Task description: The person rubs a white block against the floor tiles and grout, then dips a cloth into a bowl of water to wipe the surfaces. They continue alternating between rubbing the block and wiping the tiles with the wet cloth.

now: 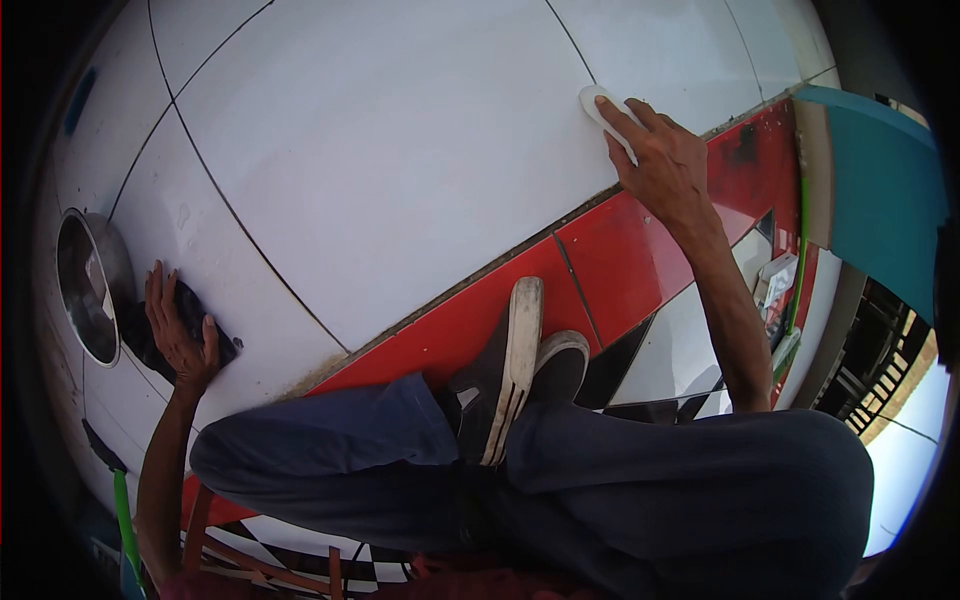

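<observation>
My right hand [665, 160] is closed around a white oval object [598, 104], pressed to the white tiled surface [400, 130] near its red edge. Its far end sticks out past my fingers. At the left, my left hand [178, 330] lies with fingers stretched out over a black cloth [148, 345] on the tiles. Beside that hand, a round metal bowl [125, 262] is tilted on its side in this view, its rim almost touching the cloth.
Red tiles [640, 262] border the white surface. My crossed legs [330, 440] and shoes [512, 350] are at the bottom centre. A green-handled tool [124, 510] is at the lower left, a white object [776, 280] at the right, and a teal panel [885, 190] at the upper right.
</observation>
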Motion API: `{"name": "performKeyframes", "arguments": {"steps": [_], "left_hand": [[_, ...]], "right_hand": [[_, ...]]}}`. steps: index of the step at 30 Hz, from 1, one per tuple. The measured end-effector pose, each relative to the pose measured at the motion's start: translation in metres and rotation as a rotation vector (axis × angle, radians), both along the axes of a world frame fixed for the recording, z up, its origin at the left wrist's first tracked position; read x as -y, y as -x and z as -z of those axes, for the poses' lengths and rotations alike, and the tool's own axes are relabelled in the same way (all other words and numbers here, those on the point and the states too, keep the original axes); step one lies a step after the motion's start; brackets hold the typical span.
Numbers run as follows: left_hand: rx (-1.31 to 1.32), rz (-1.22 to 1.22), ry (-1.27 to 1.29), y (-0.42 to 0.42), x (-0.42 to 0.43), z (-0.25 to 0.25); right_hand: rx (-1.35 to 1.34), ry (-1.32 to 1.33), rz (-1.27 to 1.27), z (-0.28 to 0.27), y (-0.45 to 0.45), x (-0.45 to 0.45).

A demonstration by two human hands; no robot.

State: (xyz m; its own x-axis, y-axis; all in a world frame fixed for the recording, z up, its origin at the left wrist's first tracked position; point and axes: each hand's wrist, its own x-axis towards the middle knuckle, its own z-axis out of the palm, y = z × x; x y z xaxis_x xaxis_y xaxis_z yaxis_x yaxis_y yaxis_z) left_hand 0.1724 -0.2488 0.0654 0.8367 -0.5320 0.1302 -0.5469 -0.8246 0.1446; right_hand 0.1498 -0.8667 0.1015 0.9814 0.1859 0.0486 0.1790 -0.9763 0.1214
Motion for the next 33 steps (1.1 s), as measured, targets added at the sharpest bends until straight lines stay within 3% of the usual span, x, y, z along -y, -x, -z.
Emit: {"name": "performKeyframes", "arguments": {"steps": [4, 10, 13, 16, 19, 22, 25, 29, 33], "left_hand": [[0.005, 0.002, 0.006, -0.001, 0.002, -0.001], [0.005, 0.003, -0.010, -0.001, 0.002, -0.001], [0.003, -0.004, -0.012, 0.000, 0.003, -0.001], [0.000, 0.009, -0.003, -0.001, 0.002, -0.001], [0.000, 0.005, -0.001, -0.001, 0.003, -0.001], [0.003, 0.004, -0.008, -0.001, 0.001, 0.000], [-0.001, 0.007, -0.002, -0.001, 0.001, 0.000], [0.000, -0.005, -0.010, 0.000, 0.000, 0.000], [-0.005, -0.003, -0.002, -0.001, 0.002, -0.001]], "right_hand": [[0.030, -0.030, 0.079, 0.003, -0.003, 0.008], [0.011, -0.019, -0.022, 0.000, 0.009, -0.014], [-0.017, 0.050, 0.077, -0.001, 0.005, -0.013], [-0.006, -0.012, -0.096, -0.002, 0.012, -0.020], [-0.050, 0.022, 0.095, -0.003, 0.005, -0.015], [-0.099, 0.101, -0.018, -0.006, 0.011, -0.024], [-0.074, 0.068, 0.045, -0.007, 0.007, -0.016], [-0.051, 0.029, -0.063, -0.004, 0.013, -0.022], [-0.001, -0.061, 0.072, 0.000, 0.000, 0.003]]}}
